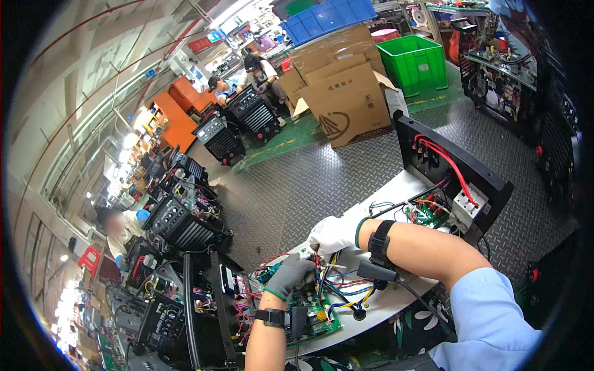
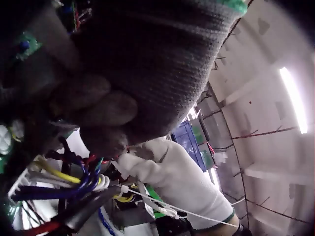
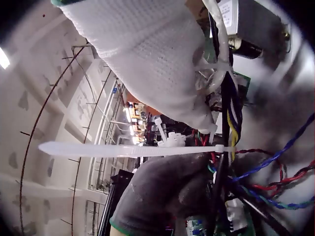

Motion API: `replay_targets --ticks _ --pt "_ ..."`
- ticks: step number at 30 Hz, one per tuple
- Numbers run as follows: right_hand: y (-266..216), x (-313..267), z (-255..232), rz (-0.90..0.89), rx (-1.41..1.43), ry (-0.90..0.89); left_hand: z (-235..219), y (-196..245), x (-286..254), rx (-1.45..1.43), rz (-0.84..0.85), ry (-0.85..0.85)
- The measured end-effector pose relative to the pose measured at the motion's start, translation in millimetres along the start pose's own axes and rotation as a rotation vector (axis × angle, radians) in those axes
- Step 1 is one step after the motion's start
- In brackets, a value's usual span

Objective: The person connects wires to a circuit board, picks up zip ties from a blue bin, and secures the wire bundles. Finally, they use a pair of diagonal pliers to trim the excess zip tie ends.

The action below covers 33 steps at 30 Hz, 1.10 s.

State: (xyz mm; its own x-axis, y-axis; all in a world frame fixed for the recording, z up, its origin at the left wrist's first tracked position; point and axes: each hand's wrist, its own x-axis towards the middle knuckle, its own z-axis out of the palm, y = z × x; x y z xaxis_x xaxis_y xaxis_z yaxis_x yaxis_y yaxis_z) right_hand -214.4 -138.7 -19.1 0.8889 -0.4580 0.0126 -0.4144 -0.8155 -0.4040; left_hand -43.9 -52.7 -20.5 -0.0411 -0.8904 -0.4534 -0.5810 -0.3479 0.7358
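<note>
My left hand [image 1: 291, 278], in a grey glove, curls its fingers around thin wires above a green circuit board [image 1: 328, 318]. Right beside it, my right hand [image 1: 335, 236], in a white glove, pinches the red wires [image 3: 203, 139] close to a small white connector. The two hands' fingertips meet in the left wrist view, partly hiding what they grip. A white cable tie [image 3: 123, 150] is looped around the dark cable bundle [image 3: 226, 118], its long tail sticking out. Blue and yellow wires [image 2: 64, 177] pass just below the hands.
The boards lie on a white panel [image 1: 371, 309]. To the right stands a black metal panel [image 1: 455, 167] with red cables and a grey breaker [image 1: 467, 204]. Black machines [image 1: 185, 222] line the left. Cardboard boxes [image 1: 346, 105] and a green crate [image 1: 413, 65] stand ahead; other people work behind.
</note>
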Motion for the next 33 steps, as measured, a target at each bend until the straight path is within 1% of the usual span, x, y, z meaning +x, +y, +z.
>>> replay_targets --ticks 1,3,4,5,7,8,9,11,12,14,15,17,18,19,20,21,22,23,24,25,27,28,29,30,31,33 --pt "-1 -2 1 -0.001 -0.004 -0.001 0 0 -1 -0.083 0.040 -0.014" --pt "-5 -5 2 0.082 -0.106 0.214 1 2 -5 -0.089 0.036 -0.019" --pt "-6 -5 1 0.098 -0.199 0.236 0 4 -7 -0.094 0.034 -0.025" --pt "-8 -5 0 0.094 -0.208 0.236 0 6 -8 -0.098 0.041 -0.021" --pt "-20 -12 -7 0.088 -0.262 0.224 2 7 -11 0.040 0.097 -0.001" --pt "-26 -16 -11 0.090 -0.230 0.176 3 7 -12 0.063 0.133 0.006" --pt "-26 -18 -9 0.090 -0.234 0.171 3 6 -13 0.057 0.136 0.005" --pt "-25 -22 -5 0.052 -0.273 0.114 3 3 -12 0.064 0.209 -0.021" --pt "-28 -26 -5 0.055 -0.270 0.121 3 3 -12 0.059 0.213 -0.021" --pt "-21 -20 9 0.066 -0.258 0.135 1 4 -11 0.066 0.152 -0.039" --pt "-20 -19 11 0.075 -0.240 0.152 0 2 -8 0.064 0.155 -0.036" --pt "-18 -20 14 0.044 -0.216 0.176 -2 -9 3 0.014 0.066 -0.061" --pt "-17 -21 15 0.046 -0.141 0.221 -4 -20 12 0.013 0.070 -0.057" --pt "-23 -23 8 0.048 -0.065 0.265 -5 -30 20 0.226 0.194 0.094" --pt "-27 -27 -1 0.174 0.094 0.159 -5 -39 27 0.438 0.315 0.245" --pt "-26 -27 -1 0.174 0.093 0.158 -6 -28 18 0.436 0.315 0.245" --pt "-23 -28 1 0.207 0.149 0.181 -8 -7 3 0.521 0.341 0.300" --pt "-20 -28 2 0.240 0.206 0.203 -8 4 -5 0.606 0.367 0.354" --pt "-17 -27 3 0.240 0.205 0.200 -9 3 1 0.407 0.280 0.325" --pt "-14 -25 5 0.248 0.202 0.171 -9 2 3 0.404 0.279 0.325" --pt "-10 -23 6 0.262 0.192 0.112 -9 7 2 -0.104 0.222 0.196" --pt "-9 -23 6 0.261 0.188 0.108 -9 11 -4 -0.245 0.149 0.135" --pt "-7 -24 6 0.263 0.266 0.110 -8 14 -9 -0.249 0.149 0.136" --pt "-5 -25 7 0.266 0.346 0.112 -7 15 -14 -0.304 0.172 0.055" --pt "1 -24 10 0.266 0.345 0.106 -5 17 -19 -0.360 0.193 -0.027" --pt "10 -20 16 0.154 0.517 0.073 -4 20 -27 -0.377 0.183 -0.050"
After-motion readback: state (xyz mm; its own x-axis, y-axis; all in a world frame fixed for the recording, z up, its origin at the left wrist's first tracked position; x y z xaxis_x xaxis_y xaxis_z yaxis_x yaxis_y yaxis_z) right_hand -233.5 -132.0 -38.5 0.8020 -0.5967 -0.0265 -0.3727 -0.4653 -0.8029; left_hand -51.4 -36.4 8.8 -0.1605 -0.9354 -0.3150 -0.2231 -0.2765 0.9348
